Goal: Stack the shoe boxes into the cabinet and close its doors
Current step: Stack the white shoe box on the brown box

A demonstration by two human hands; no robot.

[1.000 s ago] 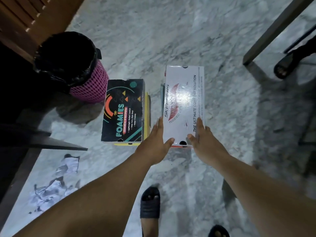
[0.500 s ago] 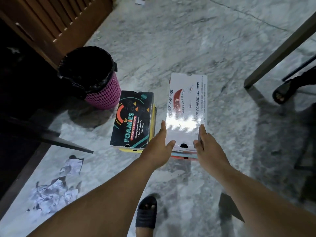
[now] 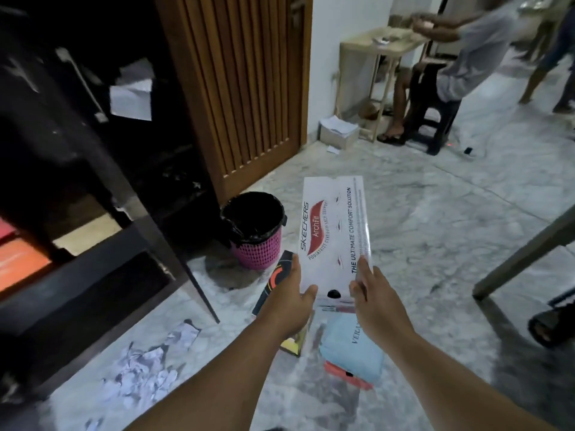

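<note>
Both hands grip a white Skechers shoe box by its near end: the left hand is wrapped around the near left corner with the thumb on the lid, and the right hand is closed on the near right edge, fingers running along the side. The box is held in the air, long axis pointing away from the person, above the other boxes on the marble floor. Beneath it lie a pale blue box resting on an orange-red one, and just to their left a black box with bright graphics on top of a yellow one. The dark cabinet stands open at the left, with orange boxes already on a shelf at the far left edge. A pink wastebasket with a black liner sits between the cabinet and the held box. The step in hand appears to be carrying this box to the cabinet; the next move likely calls for swinging it left, clearing the wastebasket and the cabinet's open door edge, and sliding it flat onto a shelf beside or atop the boxes already there.
</note>
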